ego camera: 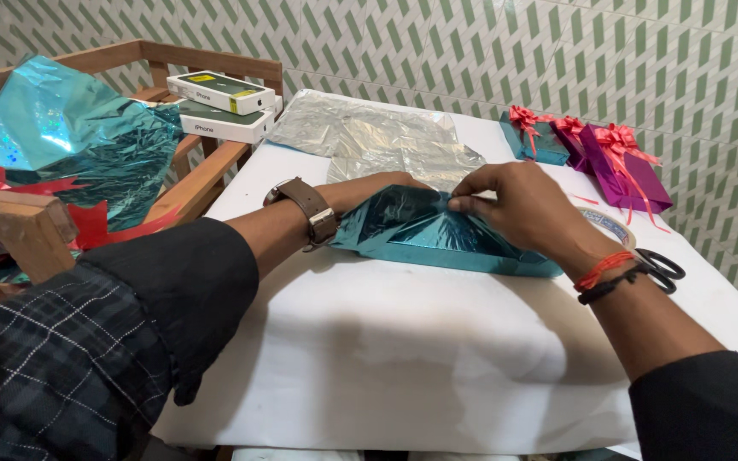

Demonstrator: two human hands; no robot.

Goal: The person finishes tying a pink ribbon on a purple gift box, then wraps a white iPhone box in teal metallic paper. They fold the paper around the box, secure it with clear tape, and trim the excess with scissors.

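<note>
Looking from the left, I see crumpled teal foil [70,141] on a wooden chair [207,175], with two phone boxes [219,104] stacked behind it. My left hand [377,186] reaches behind the shiny teal parcel [437,235], so I cannot tell how its fingers sit. The parcel lies in the middle of the white table [403,358]. My right hand [522,205] pinches the parcel's top fold. Further right lie tape [609,225], black scissors [663,266], and wrapped gifts with bows [591,149].
</note>
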